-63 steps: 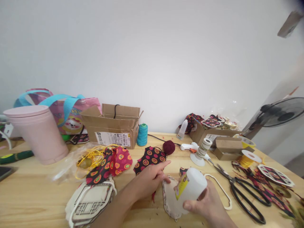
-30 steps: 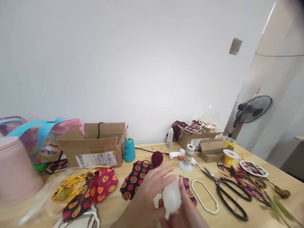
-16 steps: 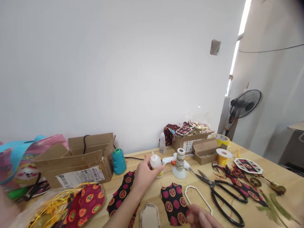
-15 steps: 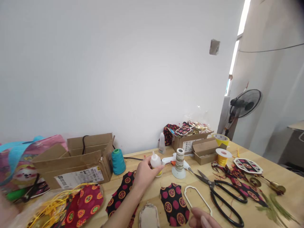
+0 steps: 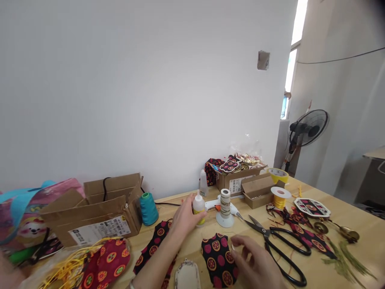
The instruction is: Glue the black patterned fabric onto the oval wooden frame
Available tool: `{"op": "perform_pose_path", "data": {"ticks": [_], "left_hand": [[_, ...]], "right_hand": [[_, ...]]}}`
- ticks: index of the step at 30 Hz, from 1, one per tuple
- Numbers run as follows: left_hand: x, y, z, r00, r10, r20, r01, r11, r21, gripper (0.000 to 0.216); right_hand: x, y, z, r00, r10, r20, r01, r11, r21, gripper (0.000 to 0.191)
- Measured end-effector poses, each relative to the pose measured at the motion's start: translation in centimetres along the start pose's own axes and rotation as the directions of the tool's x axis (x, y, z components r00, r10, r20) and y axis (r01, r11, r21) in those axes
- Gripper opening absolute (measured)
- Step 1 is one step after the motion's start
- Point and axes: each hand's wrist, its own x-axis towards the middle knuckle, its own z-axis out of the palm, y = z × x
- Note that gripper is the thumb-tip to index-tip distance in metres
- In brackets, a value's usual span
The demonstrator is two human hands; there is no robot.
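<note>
My left hand (image 5: 187, 216) has its fingers and thumb around a small white squeeze bottle (image 5: 199, 206) with a nozzle and a yellow label, standing on the wooden table. My right hand (image 5: 255, 263) is curled over a thin white frame (image 5: 232, 246); a bit of its edge shows between finger and thumb, the rest is hidden. Just left of that hand lies a black fabric piece (image 5: 219, 261) with a round fruit-like print. A pale scalloped plaque (image 5: 187, 276) lies at the bottom edge. Under my left forearm is another printed fabric piece (image 5: 153, 247).
Black-handled scissors (image 5: 264, 232) lie to the right, near a yellow cord spool (image 5: 280, 197). A glue gun (image 5: 214, 203) and a thread cone (image 5: 225, 208) stand behind. Cardboard boxes (image 5: 99, 212) line the wall. At far left, a blurred arm or hand (image 5: 10, 269) shows.
My right hand has moved up and left onto the white frame, covering most of it. My left hand stays on the bottle, now upright and more visible. The view has shifted slightly.
</note>
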Motion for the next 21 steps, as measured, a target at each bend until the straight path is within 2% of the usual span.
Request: {"op": "perform_pose_path", "data": {"ticks": [3, 7, 11, 15, 17, 19, 21], "left_hand": [[-1.4, -0.6, -0.7, 1.000, -0.008, -0.020, 0.007, 0.998, -0.065, 0.067], [-4.4, -1.9, -2.0, 0.999, -0.023, -0.049, 0.018, 0.995, -0.099, 0.048], [-6.7, -3.2, -2.5, 0.998, -0.053, -0.018, 0.051, 0.990, -0.129, 0.040], [-7.9, -3.2, -1.8, 0.995, -0.071, 0.067, 0.086, 0.958, -0.273, 0.046], [-8.0, -2.8, -1.2, 0.987, -0.051, 0.150, 0.115, 0.881, -0.460, 0.062], [-8.1, -2.5, -0.8, 0.964, 0.012, 0.265, 0.169, 0.744, -0.647, 0.074], [-8.4, -2.2, -0.7, 0.933, 0.122, 0.338, 0.192, 0.626, -0.756, 0.069]], "right_hand": [[2.1, -0.1, -0.2, 0.992, -0.096, 0.084, 0.116, 0.950, -0.291, 0.023], [3.6, -0.2, 1.1, 0.979, -0.159, 0.129, 0.195, 0.911, -0.363, 0.021], [3.7, -0.8, 2.4, 0.972, -0.177, 0.155, 0.217, 0.930, -0.298, 0.020], [2.1, -3.0, 1.8, 0.936, -0.289, 0.201, 0.316, 0.941, -0.118, 0.014], [1.2, -4.5, 1.0, 0.908, -0.359, 0.218, 0.362, 0.932, 0.024, 0.007], [0.5, -5.7, 0.3, 0.905, -0.373, 0.207, 0.354, 0.927, 0.121, 0.004], [0.1, -6.3, -0.1, 0.919, -0.356, 0.168, 0.326, 0.928, 0.182, 0.003]]}}
